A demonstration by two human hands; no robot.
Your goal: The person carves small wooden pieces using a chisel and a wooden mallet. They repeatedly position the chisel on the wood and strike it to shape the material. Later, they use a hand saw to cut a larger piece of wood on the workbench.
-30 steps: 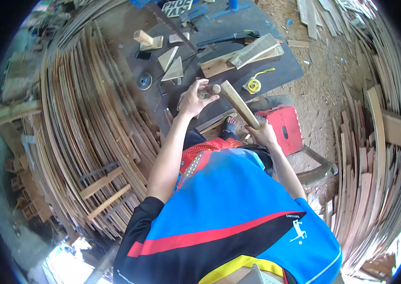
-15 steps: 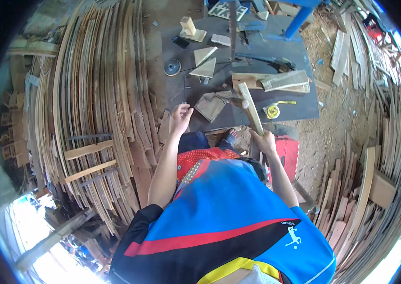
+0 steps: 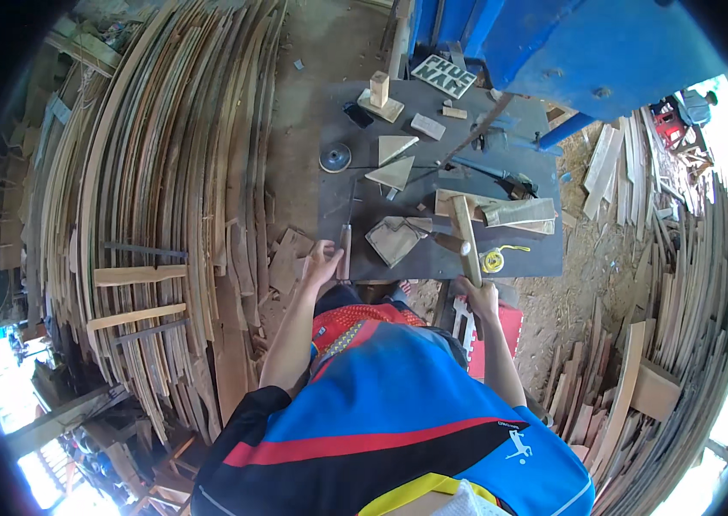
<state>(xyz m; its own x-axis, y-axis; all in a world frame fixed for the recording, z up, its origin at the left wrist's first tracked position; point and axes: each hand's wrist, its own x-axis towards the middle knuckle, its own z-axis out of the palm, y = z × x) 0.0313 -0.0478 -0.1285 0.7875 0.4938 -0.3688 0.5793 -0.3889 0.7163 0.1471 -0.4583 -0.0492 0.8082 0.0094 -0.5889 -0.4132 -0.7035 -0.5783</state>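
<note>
My right hand (image 3: 482, 294) grips a long wooden mallet (image 3: 468, 232) with a rounded crosspiece, raised over the table's near right. My left hand (image 3: 320, 258), fingers loosely curled and apart, is at the near left edge of the dark table (image 3: 355, 202), beside a slim upright-lying tool (image 3: 345, 245); whether it touches that is unclear. Between the hands lies a squarish wooden piece (image 3: 391, 242). A yellow tape measure (image 3: 491, 262) sits right of the mallet. Behind are triangular wood offcuts (image 3: 390, 172) and flat boards (image 3: 519, 213).
Long timber stacks line the left (image 3: 149, 172) and right (image 3: 682, 327). A blue machine (image 3: 587, 56) overhangs the table's back right, near a lettered panel (image 3: 444, 75). A round metal disc (image 3: 334, 156) lies at the table's left. A red stool (image 3: 501, 331) stands below the table's right.
My left hand has left the mallet's crosspiece and moved leftward to the table edge. My right hand still holds the mallet. The camera's view has shifted, showing more of the blue machine.
</note>
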